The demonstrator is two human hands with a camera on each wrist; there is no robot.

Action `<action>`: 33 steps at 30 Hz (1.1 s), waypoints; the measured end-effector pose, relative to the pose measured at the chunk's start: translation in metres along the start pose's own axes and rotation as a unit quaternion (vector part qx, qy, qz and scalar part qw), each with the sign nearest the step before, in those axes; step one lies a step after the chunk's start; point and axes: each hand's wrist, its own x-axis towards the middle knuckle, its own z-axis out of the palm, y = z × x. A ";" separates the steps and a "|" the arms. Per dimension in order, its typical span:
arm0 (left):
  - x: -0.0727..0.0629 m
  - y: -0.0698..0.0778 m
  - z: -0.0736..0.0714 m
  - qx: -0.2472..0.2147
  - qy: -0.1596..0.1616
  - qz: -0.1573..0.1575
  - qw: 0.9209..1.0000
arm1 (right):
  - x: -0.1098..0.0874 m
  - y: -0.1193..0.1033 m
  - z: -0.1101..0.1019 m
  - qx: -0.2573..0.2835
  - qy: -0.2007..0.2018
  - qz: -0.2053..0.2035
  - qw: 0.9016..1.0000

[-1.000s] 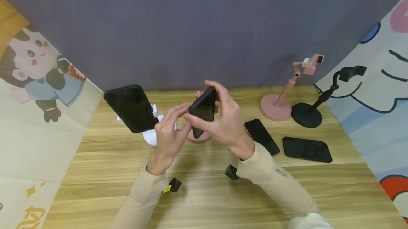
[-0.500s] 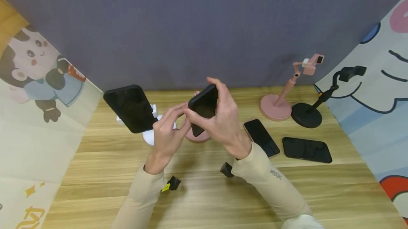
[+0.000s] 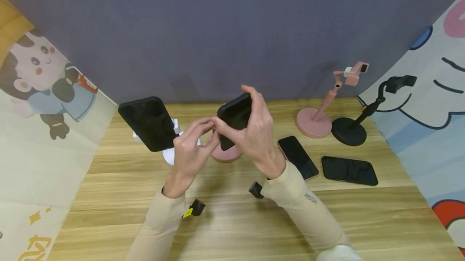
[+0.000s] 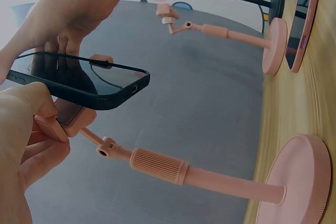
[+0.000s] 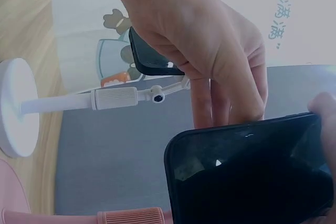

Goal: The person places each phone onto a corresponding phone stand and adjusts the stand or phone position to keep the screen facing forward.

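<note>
Pinching the pink clamp (image 4: 84,121) with left hand (image 3: 192,144) and black phone (image 3: 237,112) beside it with right hand (image 3: 258,135), over the table (image 3: 232,232) toward its back edge, perhaps risking a drop through early release.

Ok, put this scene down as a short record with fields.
Left hand: pinches the holder of the middle pink stand
Right hand: grips a black phone
Seating: cannot tell whether the gripped phone is fixed in the holder
To the left: white stand bearing a mounted phone
To the right: another pink stand and a black stand, neither bearing a phone
Lying on the table: pink-edged phone, dark phone
</note>
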 end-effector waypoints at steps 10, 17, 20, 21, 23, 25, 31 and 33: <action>0.003 0.004 0.000 0.007 0.011 -0.003 1.000 | -0.002 -0.004 0.005 -0.034 0.022 0.037 0.998; 0.005 0.006 0.001 0.008 0.012 -0.020 1.000 | 0.002 -0.009 0.008 -0.061 0.027 0.063 0.996; 0.005 0.006 0.001 0.015 0.012 -0.023 1.000 | 0.004 -0.010 0.008 -0.071 0.018 0.080 0.994; 0.005 0.007 0.001 0.017 0.012 -0.024 0.999 | 0.005 -0.011 0.009 -0.075 0.015 0.084 0.993; 0.006 0.007 0.001 0.019 0.012 -0.029 0.999 | 0.006 -0.012 0.009 -0.079 0.010 0.091 0.993; 0.006 0.008 0.001 0.019 0.012 -0.035 0.999 | 0.007 -0.013 0.010 -0.082 0.008 0.094 0.992; 0.009 0.010 0.000 0.014 0.003 -0.050 0.999 | 0.007 -0.014 0.011 -0.087 0.004 0.108 0.990; 0.010 0.010 -0.002 0.014 -0.001 -0.056 0.998 | 0.007 -0.015 0.012 -0.086 0.001 0.114 0.990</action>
